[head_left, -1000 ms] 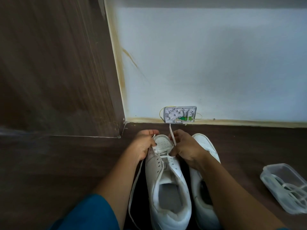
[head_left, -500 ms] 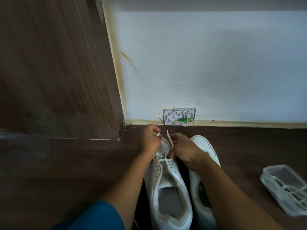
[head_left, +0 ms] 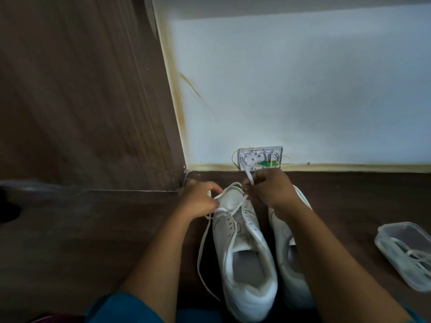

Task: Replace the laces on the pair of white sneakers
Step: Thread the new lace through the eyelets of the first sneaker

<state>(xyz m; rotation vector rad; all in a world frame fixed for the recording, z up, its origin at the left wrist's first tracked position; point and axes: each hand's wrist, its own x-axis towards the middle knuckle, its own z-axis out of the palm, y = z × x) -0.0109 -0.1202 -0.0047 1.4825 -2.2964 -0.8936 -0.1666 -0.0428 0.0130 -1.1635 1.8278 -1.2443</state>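
Note:
Two white sneakers stand side by side on the dark floor, toes toward the wall. The left sneaker [head_left: 242, 248] has a white lace [head_left: 202, 248] threaded only near its toe. My left hand [head_left: 198, 199] grips one lace end at the shoe's left side, and a long loop of that lace trails down along the floor. My right hand [head_left: 268, 187] pinches the other lace end above the toe, its tip sticking up. The right sneaker [head_left: 286, 252] has no lace that I can see and is partly hidden by my right forearm.
A clear plastic container [head_left: 405, 252] with white laces inside sits on the floor at the right. A small white wall box [head_left: 260, 158] with wires sits at the skirting right behind the shoes. A wooden panel [head_left: 81, 89] stands at the left.
My left hand has drawn back and to the left with its lace end, so the loop trails further along the floor. My right hand has moved up toward the toe tip.

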